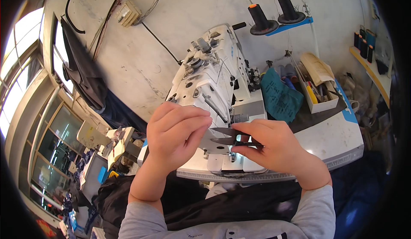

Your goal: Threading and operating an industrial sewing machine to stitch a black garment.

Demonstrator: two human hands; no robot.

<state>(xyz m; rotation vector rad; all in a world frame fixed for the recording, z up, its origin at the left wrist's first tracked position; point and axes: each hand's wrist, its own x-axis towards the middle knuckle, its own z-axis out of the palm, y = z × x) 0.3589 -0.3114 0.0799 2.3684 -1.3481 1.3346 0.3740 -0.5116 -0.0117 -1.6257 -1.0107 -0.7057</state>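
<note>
My right hand [280,147] grips a pair of dark thread snips [225,131], its blades parted and pointing left across the front of a white sewing machine [214,87]. Just left of the blade tips, my left hand [174,132] is raised with thumb and fingers pinched together. Whatever lies in that pinch is too small or hidden to make out. Both hands are in front of the machine's head, above its lit needle area, and partly cover it. Dark cloth [244,204] lies over my lap, below the table's front edge.
Teal cloth [280,95] lies right of the machine, beside a white box [322,106] of small tools. Black thread cones [258,17] stand on a blue holder behind. A wooden shelf [373,77] with more spools is far right. Dark garments [87,72] hang at left.
</note>
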